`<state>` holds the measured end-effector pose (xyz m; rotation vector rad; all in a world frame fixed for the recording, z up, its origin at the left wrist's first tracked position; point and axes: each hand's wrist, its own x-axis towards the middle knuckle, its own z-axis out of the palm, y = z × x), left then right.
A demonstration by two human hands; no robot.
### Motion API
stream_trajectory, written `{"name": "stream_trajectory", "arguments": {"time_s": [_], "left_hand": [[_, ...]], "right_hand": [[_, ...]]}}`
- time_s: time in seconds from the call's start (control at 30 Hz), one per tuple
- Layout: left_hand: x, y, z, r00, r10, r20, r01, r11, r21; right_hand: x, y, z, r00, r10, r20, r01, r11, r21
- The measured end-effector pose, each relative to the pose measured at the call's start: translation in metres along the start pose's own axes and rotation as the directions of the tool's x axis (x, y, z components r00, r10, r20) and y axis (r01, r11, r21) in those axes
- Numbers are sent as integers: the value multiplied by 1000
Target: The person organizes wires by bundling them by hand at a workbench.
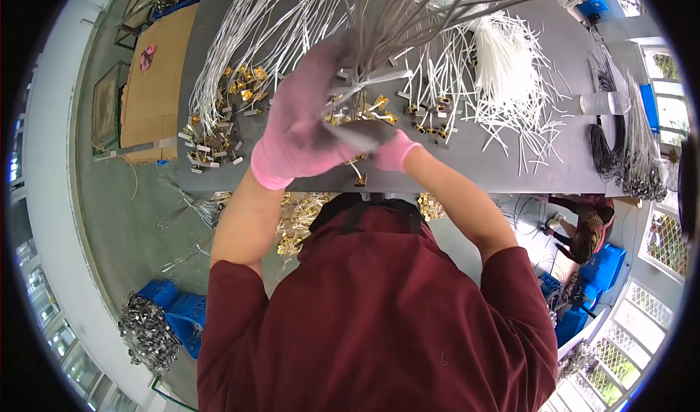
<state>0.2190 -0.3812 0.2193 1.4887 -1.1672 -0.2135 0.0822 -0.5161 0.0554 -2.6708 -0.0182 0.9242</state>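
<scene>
A pink glove with a grey palm covers my left hand (299, 117), which is partly smeared by motion. Its fingers curl round a bundle of grey cables (394, 29) that rises toward the top of the picture. A pale strip (375, 78) crosses the bundle beside those fingers. Close by on the right, my right hand (383, 141), gloved alike, reaches in at the bundle's lower end. Its fingers are blurred, so their grip does not show. Brass-coloured connectors (383, 104) with white tags sit just beyond the hands.
White cables with brass ends (244, 84) spread over the dark table (503, 171) at left. A pile of white tubes (507, 69) lies at right, near a clear plastic cup (601, 103). Black cable coils (607, 146) are farther right. Another person (587, 226) works beyond the table's right end.
</scene>
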Motion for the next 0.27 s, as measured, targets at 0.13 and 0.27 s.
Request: {"name": "stream_trajectory", "arguments": {"time_s": [0.13,0.27], "left_hand": [[9,12,14,988,-26,155,27,1000,-1],[16,42,46,983,79,166,-93,993,76]], "right_hand": [[-81,12,-88,879,66,-472,204,843,498],[-193,-20,-161,565,256,-784,507,643,575]]}}
